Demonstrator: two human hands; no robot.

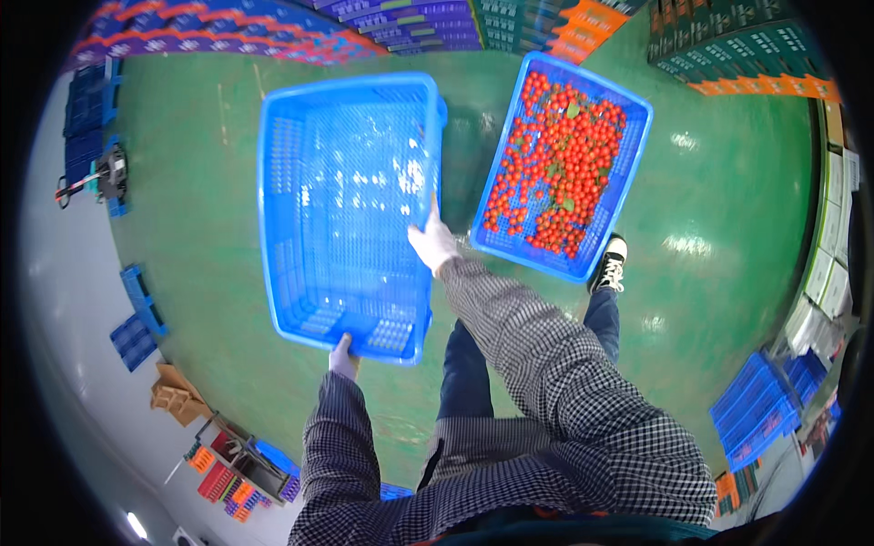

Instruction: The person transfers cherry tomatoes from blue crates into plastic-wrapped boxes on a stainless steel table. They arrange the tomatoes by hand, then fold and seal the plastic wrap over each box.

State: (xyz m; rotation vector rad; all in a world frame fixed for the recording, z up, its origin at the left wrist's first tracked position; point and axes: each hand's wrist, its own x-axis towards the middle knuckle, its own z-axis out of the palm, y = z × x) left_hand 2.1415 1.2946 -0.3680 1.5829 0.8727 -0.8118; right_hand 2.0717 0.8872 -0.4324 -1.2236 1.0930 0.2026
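An empty blue plastic crate [348,191] is held out before me, its open top facing up toward the camera. My left hand [345,357], in a pale glove, grips the near rim with the thumb over the edge. On the crate's right rim, my gloved right hand [433,239] has its thumb and fingers closed around the edge. To the right, a second blue plastic crate [631,170] sits on the floor, apart from the held one. Inside it lie many cherry tomatoes [573,157] with a few green leaves among them.
Stacked printed cartons [423,27] line the far side, with green and orange cartons [744,54] at far right. A pallet jack [109,174] stands left. Blue crates [758,409] are stacked at lower right. My shoe [611,263] is beside the tomato crate on the green floor [198,225].
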